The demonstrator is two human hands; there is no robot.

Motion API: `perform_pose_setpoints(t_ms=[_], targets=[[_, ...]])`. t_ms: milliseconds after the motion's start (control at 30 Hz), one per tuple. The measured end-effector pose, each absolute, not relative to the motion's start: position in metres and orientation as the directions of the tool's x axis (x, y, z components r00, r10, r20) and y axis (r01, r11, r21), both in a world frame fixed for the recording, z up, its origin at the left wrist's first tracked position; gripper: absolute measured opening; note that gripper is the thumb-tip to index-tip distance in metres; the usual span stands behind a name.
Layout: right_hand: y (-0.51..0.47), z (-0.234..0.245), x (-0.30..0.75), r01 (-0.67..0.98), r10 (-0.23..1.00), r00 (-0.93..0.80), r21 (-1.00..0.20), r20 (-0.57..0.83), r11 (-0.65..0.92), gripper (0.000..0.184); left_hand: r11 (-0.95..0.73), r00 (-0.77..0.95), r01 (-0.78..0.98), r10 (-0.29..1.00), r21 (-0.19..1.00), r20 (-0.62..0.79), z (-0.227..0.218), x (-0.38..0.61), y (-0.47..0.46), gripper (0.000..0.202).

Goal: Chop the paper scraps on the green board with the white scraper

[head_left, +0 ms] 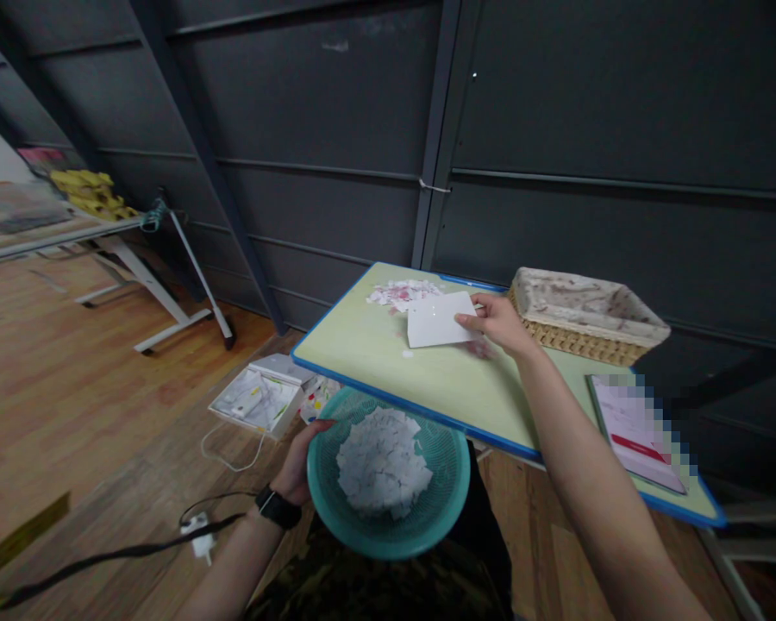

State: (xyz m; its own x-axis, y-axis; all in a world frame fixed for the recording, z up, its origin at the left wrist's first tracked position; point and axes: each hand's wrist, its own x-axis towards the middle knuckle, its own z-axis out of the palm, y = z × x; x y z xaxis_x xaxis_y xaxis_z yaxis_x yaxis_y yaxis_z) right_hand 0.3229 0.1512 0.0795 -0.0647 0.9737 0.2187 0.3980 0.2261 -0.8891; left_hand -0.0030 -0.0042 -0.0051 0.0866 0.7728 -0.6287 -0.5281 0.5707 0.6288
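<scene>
My left hand (301,461) grips the left rim of a round teal plastic colander (451,500), held below the front edge of the table. Inside the colander lies a heap of torn white paper pieces (383,466). Over the table, my right hand (497,323) pinches the right end of a flat white card (438,321). Behind the card, a pile of white and pinkish paper scraps (394,293) is spread on the tabletop, partly covered by the card.
The pale green table (362,345) has a blue edge. A cloth-lined wicker basket (582,332) and a tablet-like panel (640,440) stand at its right. On the floor at left are an open white box (255,401), cables and a white plug (199,536). A dark panelled wall (316,103) rises behind.
</scene>
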Motion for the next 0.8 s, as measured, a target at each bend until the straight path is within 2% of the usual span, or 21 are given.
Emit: perform_pose_setpoints(t_ms=[133,300,500,700,800], targets=[[0.148,0.077,0.320,0.432,0.982,-0.137,-0.884,0.133,0.180,0.032,0.592,0.107,-0.504,0.765,0.629,-0.635,-0.003,-0.002,-0.004,0.025],[0.145,0.080,0.319,0.341,0.959,-0.284,-0.936,-0.012,0.089,0.036,0.586,0.091,-0.506,0.766,0.633,-0.636,-0.004,-0.002,-0.004,0.028],[0.146,0.084,0.327,0.247,0.981,-0.159,-0.958,0.107,0.145,0.036,0.572,0.074,-0.509,0.774,0.643,-0.629,-0.004,-0.002,-0.004,0.016],[0.146,0.077,0.318,0.285,0.964,-0.257,-0.959,-0.063,0.013,0.040,0.572,0.080,-0.494,0.780,0.654,-0.621,-0.001,-0.002,-0.005,0.016],[0.143,0.075,0.310,0.278,0.946,-0.313,-0.961,-0.084,0.006,0.040,0.578,0.085,-0.486,0.778,0.655,-0.623,0.000,-0.002,-0.005,0.017]])
